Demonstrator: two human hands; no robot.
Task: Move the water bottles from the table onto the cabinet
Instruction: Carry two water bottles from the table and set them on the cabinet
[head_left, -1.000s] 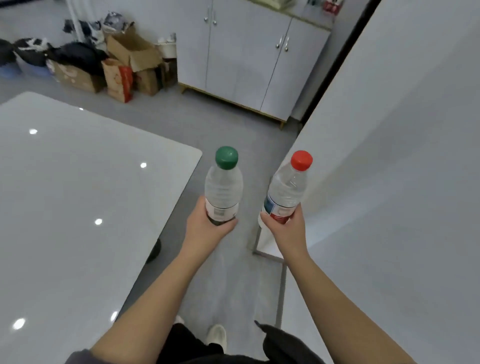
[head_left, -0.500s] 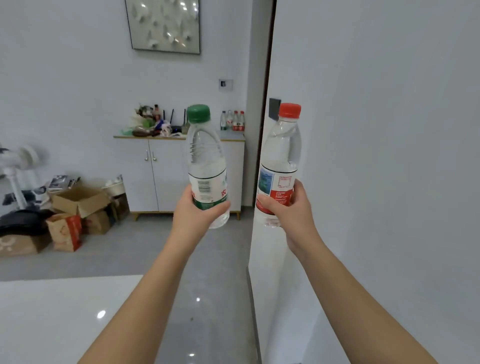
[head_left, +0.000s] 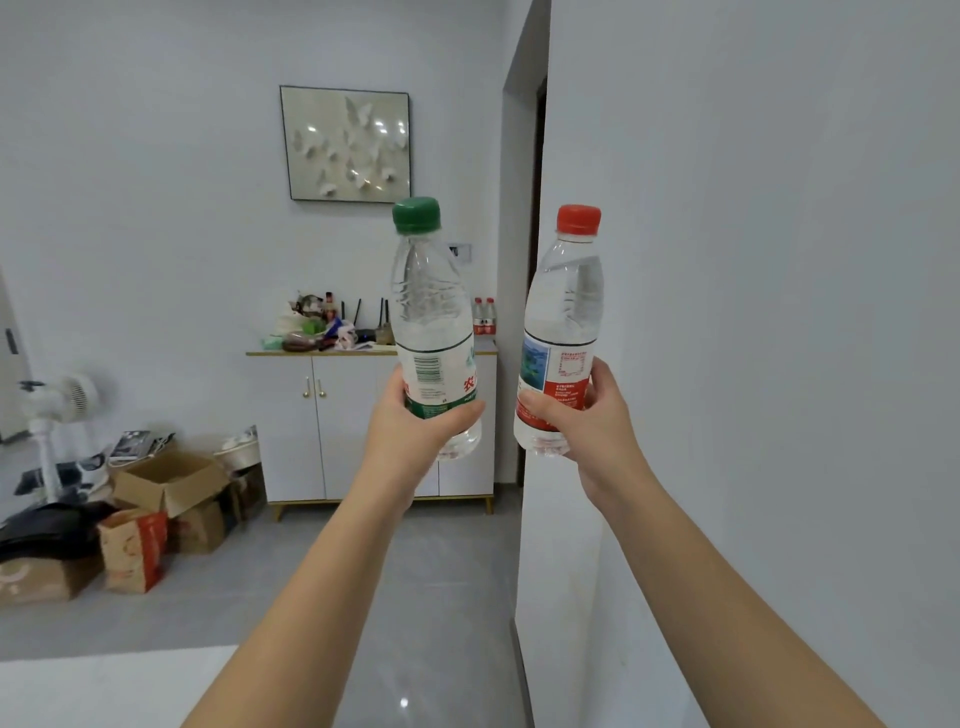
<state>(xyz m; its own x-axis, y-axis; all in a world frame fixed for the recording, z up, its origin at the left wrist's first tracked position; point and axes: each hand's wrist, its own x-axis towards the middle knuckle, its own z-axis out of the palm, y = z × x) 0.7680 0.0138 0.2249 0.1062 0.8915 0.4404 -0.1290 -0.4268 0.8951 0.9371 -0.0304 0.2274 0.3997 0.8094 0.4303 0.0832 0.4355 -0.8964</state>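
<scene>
The green-capped bottle (head_left: 431, 322) is gripped low by the left hand (head_left: 415, 431) and the red-capped bottle (head_left: 563, 322) by the right hand (head_left: 589, 415), both held upright in the air well short of the cabinet (head_left: 291, 431), where the clutter (head_left: 311, 327) could be knocked at set-down.

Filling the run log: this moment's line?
left hand: grips green-capped clear plastic bottle | right hand: grips red-capped clear plastic bottle | white cabinet: ahead

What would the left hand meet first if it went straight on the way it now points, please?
Probably the white cabinet. The left hand, gripping the green-capped bottle, points at it; nothing shows between, though depth is unclear.
</scene>
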